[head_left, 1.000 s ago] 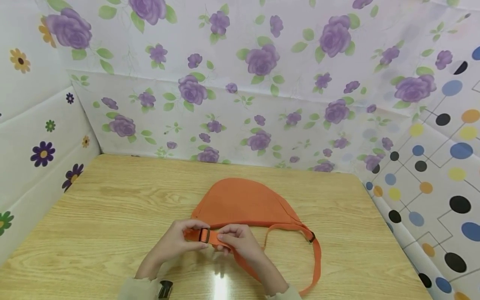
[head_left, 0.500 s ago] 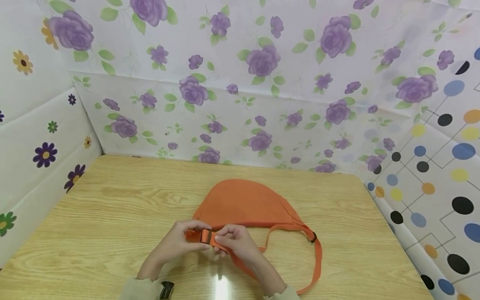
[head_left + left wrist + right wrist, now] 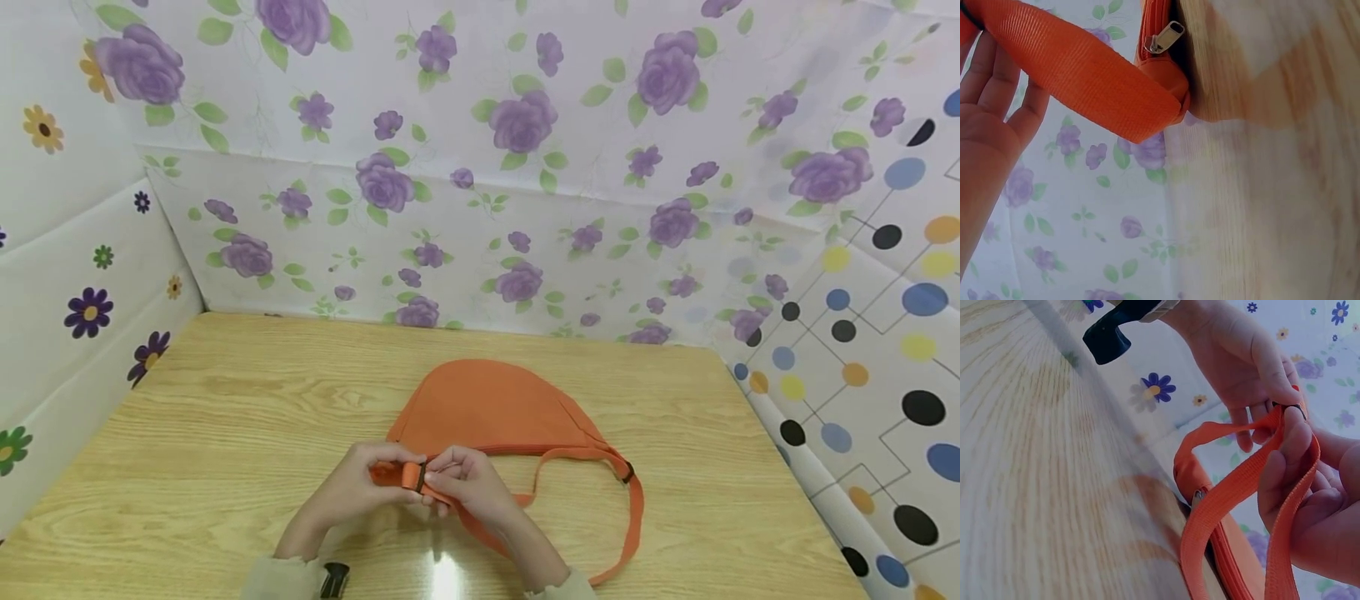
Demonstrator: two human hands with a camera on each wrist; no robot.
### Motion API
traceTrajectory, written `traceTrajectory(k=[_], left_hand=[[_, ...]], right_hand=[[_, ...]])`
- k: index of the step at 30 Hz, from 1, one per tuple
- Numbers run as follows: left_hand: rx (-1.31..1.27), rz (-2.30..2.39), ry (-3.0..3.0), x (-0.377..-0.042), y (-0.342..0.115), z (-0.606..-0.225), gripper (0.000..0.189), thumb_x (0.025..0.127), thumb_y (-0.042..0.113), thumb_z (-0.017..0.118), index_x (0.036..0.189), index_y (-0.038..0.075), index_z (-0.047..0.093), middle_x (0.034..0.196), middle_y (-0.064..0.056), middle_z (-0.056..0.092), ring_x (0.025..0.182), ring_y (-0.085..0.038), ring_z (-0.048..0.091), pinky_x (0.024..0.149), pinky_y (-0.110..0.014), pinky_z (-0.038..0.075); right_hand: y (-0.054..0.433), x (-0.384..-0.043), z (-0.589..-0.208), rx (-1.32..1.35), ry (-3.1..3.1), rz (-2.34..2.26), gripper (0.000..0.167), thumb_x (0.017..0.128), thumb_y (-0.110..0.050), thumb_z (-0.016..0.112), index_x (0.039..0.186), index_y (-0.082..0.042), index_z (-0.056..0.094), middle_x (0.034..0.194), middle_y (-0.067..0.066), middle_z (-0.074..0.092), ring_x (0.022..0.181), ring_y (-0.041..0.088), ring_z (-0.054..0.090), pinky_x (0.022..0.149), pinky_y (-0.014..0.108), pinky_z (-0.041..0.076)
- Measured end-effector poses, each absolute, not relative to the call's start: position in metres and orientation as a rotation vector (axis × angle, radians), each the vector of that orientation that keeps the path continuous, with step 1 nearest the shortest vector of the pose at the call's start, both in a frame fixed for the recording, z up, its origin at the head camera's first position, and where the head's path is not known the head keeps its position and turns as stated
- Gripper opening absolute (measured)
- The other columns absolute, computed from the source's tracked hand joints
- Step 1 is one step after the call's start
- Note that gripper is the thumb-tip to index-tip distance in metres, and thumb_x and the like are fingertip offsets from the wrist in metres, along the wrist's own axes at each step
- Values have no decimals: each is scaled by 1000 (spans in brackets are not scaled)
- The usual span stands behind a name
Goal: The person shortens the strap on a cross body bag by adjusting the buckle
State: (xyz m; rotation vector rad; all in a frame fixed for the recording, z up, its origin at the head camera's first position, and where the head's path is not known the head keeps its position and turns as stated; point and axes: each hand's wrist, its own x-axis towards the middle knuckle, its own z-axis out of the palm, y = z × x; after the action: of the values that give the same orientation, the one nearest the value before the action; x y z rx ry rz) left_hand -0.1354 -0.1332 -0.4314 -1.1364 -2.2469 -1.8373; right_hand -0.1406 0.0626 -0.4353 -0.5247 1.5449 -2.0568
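Note:
An orange waist bag (image 3: 487,408) lies on the table, its strap (image 3: 633,517) looping to the right and toward the front. My left hand (image 3: 352,487) pinches a dark strap slider (image 3: 422,477) between thumb and fingers, a fold of webbing standing up through it. Close beside it, my right hand (image 3: 480,492) pinches the strap just right of the slider, thumb on top. The right wrist view has both hands meeting at the slider (image 3: 1288,407), with two lengths of strap (image 3: 1229,487) hanging below. A metal zipper pull (image 3: 1167,37) shows in the left wrist view.
A second dark slider (image 3: 628,473) sits on the strap at the bag's right end. Below my left sleeve is a black wrist-worn device (image 3: 334,579). Patterned sheets (image 3: 465,183) enclose the wooden table (image 3: 247,400) at the back and both sides.
The slider has turned from flat to nearly edge-on and shifted slightly right. My right thumb has moved left, close up against it. The bag has barely moved.

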Motion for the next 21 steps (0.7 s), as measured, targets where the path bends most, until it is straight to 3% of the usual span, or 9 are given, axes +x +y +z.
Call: traceTrajectory(k=[6,12,21], left_hand=[[-1094,-1793,-2241,-135,-136,-431,31,72,-2,71,101,-7,63,91,-16,64,82,-18,60,68,-35,50],[-1049,-1755,-2267,-133,-138,-428,31,74,3,72,102,-5,64,93,-10,65,80,-16,59,70,-34,49],[-1080,-1748,-2244,-134,-138,-428,31,74,2,71,104,0,64,92,-7,65,79,-16,59,70,-35,49]], right_hand=[[69,-142,-434,-514,1559,-2021,26,85,-5,60,97,16,49,70,8,62,59,12,56,52,19,46],[78,-144,-434,-542,1713,-1932,24,85,-5,59,97,15,53,76,24,62,61,16,57,54,22,47],[85,-144,-435,-540,1739,-1903,25,84,-5,61,98,15,55,70,5,64,52,10,54,57,24,48]])
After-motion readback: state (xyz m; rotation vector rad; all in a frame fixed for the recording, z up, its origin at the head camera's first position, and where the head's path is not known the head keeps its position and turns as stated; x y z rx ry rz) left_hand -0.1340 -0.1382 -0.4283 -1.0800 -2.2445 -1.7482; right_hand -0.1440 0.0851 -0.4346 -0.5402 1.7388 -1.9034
